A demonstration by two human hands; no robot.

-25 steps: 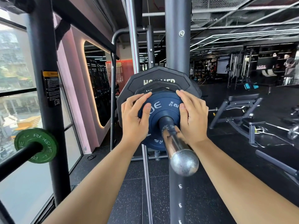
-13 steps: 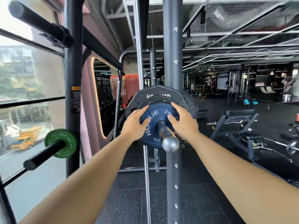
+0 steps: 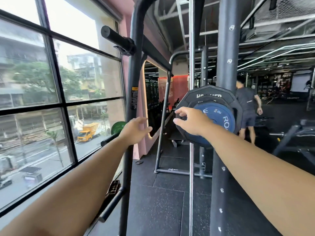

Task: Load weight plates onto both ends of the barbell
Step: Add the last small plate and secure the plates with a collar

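- The blue plate (image 3: 219,120) sits outermost in the stack, against a smaller black plate (image 3: 204,101) and a large black plate (image 3: 209,94), just in front of the rack upright (image 3: 226,65) and overlapping its left edge; the barbell's sleeve end is hidden behind the right wrist.
- No collar shows outside the blue plate; if none is fitted, the stack could creep outward from the upright when the bar is moved, and the small plate would go first.
- Whether the blue plate is pushed flush cannot be told; a gap there would let it rattle or tilt.
- Only this end of the bar is in view; should the far end carry less, the bar could tip on its hooks toward the upright's side.
- The right hand (image 3: 190,121) hangs left of the upright, before the stack's rim, fingers half-curled with nothing seen in them; whether its tips touch the rim cannot be told.
- The left hand (image 3: 136,128) is further left of the upright, fingers loose and spread, holding nothing; it hovers near the green plate (image 3: 117,127); a one-handed grab at that plate could slip and drop it on the floor.
- Another person (image 3: 247,103) stands just right of the upright, beyond it; a sliding plate or swinging bar end could reach that way.
- No true container is in view; the nearest thing is the black bar (image 3: 109,141), far left of the upright beside the window (image 3: 59,103), which carries the green plate alone; the barbell's sleeve carries the three stacked plates.
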